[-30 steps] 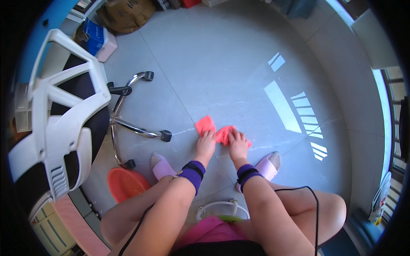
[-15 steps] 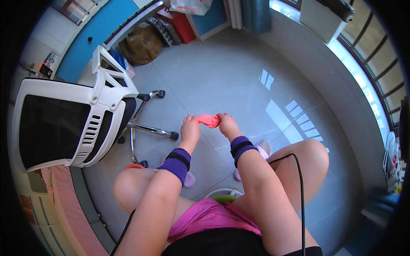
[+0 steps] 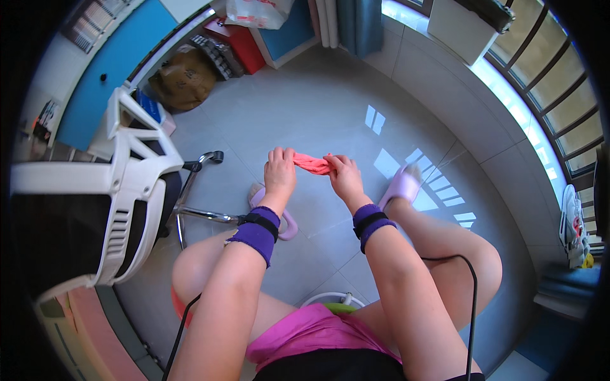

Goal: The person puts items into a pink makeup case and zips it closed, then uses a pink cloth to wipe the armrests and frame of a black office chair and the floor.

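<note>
A small coral-pink cloth [image 3: 311,164] is stretched sideways between my hands, out in front of my knees and above the floor. It looks bunched and twisted into a short rope; what kind of cloth it is I cannot make out. My left hand [image 3: 279,173] is closed round its left end, fingers curled over the top. The right end is gripped by my right hand [image 3: 345,178], thumb and fingers pinched together. A purple wrist band [image 3: 257,233] with a black strap sits on my left wrist, and a similar band [image 3: 373,226] is on my right.
Left of me stands a white-framed swivel chair [image 3: 121,209] with chrome legs. Lilac slippers, one [image 3: 403,185] at the right, are on my feet. A brown bag [image 3: 184,79] and a red box [image 3: 236,46] stand at the far left. Black cables run beside both arms.
The cloth has gone from a folded loop to a longer, twisted strip as my hands moved slightly apart. My feet have spread forward and outward, and the chair now sits further left in view.
</note>
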The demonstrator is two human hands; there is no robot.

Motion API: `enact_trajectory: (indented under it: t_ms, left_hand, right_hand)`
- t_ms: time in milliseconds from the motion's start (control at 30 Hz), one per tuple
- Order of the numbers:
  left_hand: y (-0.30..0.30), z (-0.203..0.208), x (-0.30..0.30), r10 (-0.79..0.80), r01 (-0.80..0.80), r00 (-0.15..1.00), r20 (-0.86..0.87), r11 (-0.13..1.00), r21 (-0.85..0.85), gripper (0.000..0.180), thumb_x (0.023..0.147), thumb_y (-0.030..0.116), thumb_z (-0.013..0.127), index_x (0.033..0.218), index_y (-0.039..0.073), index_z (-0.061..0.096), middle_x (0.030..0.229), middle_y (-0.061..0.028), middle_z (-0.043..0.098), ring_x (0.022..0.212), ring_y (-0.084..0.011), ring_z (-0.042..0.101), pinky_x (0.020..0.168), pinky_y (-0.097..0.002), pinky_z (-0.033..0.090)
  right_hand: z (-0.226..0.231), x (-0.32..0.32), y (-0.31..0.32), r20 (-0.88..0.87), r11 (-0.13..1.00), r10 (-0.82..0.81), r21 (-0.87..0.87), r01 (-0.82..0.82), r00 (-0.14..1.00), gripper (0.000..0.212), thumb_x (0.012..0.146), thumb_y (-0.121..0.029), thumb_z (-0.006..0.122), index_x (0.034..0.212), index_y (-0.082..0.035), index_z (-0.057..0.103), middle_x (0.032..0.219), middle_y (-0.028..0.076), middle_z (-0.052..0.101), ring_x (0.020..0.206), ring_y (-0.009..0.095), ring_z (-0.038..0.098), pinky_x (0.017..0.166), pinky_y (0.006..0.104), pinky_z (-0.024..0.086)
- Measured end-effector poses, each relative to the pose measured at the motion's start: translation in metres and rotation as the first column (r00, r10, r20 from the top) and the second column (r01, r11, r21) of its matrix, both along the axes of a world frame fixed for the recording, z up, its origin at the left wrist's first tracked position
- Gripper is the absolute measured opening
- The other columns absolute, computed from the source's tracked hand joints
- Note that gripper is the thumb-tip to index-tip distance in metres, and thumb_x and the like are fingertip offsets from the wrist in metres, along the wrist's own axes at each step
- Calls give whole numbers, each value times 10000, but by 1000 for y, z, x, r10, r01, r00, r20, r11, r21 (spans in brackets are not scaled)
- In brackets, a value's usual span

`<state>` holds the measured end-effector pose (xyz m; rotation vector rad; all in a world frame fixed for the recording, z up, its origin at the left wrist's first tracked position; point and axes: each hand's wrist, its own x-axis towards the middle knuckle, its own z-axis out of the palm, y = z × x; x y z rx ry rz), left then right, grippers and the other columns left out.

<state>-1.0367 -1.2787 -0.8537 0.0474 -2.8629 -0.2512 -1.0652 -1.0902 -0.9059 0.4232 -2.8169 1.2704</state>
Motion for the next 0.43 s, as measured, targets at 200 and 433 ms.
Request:
enact_trajectory:
  t_ms: [200,433]
  left_hand:
    - [-10,-99,-41,-46,47,999,-8,997,59,264,848,55,624,1109,81,586,1108,-109,544,1082,-330,534,903,-455,483]
    - [8,-238,-24,113,-137,919,378,990,38,901,871,454,671,1572,80,245,1637,-232,126,1508,-406,150,1206,-538,190]
  right_hand:
    - [-61,-17,2,-167,980,50,198,-16,985,443,785,-94,677,1207,-226,669,1301,44,568,1207,293,512,938,459,424]
    - [-167,3,0,132,833,268,466,-299,954,879,789,-436,733,1552,-241,343,1648,65,228,1520,331,185,1229,532,152]
